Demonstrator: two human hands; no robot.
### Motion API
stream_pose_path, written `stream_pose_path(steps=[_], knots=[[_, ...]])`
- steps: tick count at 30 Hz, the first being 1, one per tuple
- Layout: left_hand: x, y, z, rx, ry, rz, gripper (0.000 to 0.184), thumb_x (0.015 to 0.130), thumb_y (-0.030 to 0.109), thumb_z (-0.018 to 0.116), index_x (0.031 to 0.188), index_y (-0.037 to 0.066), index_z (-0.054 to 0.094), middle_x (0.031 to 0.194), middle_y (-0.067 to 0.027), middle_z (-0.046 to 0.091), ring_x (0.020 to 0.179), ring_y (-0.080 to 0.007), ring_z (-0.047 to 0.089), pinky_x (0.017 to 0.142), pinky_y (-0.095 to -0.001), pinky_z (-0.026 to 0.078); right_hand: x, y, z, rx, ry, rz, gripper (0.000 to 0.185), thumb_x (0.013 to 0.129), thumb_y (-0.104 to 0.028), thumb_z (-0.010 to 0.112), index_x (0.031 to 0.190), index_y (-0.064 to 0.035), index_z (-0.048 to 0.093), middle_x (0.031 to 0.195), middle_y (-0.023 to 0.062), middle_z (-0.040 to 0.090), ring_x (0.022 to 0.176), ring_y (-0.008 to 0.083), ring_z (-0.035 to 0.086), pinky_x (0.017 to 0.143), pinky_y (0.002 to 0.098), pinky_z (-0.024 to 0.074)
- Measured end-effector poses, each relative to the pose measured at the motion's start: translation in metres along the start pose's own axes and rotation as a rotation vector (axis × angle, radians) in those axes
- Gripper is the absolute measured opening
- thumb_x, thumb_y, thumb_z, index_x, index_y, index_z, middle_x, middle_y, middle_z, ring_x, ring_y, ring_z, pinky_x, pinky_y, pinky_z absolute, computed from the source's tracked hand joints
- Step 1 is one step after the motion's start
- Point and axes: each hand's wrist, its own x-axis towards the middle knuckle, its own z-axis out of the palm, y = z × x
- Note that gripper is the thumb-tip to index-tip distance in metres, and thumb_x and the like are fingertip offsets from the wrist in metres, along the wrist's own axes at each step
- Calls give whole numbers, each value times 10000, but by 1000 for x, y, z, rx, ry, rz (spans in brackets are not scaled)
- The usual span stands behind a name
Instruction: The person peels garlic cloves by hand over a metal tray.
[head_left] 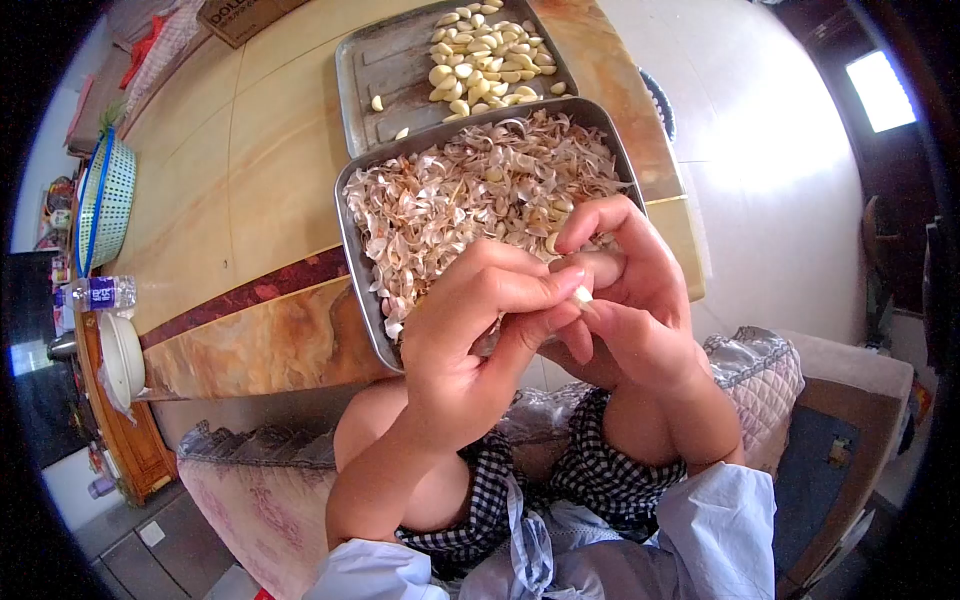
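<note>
Over the near tray's right side, my two hands meet around a small pale garlic clove (582, 295). The fingertips of my left hand (490, 320) pinch it from the left. My right hand (640, 300) has thumb and fingers closed on it from the other side, its index finger curled above. Beneath them, the near metal tray (364, 310) is filled with papery garlic skins (450, 200) and some unpeeled cloves. Behind it, a second metal tray (385, 70) bears a heap of peeled garlic cloves (485, 60), with a few lying apart on its left.
Both trays sit on a marble-patterned table (270, 180). At the left are a blue-rimmed basket (108, 200), a plastic bottle (103, 293) and a white bowl (122, 353). A cardboard box (240, 18) lies at the far edge. A quilted sofa cover (260, 490) is below my legs.
</note>
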Motion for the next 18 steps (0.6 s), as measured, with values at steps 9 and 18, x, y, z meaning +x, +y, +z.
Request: stream_pose_path(steps=[9,18], knots=[[2,-1,6,37,75,9,166,723,23,643,865,-14,565,769,-85,547,648,-137,525,556,-208,408,2,7,-2,-263,59,-66,328,814,-38,527,1087,-11,347,675,-12,477,626,31,446,559,164,346],[0,8,-5,-375,210,-280,134,859,77,480,873,-28,562,753,-70,545,566,-73,454,496,-169,353,1,-4,-1,-134,3,34,411,830,-56,510,1182,0,306,748,27,490,664,78,476,596,195,395]])
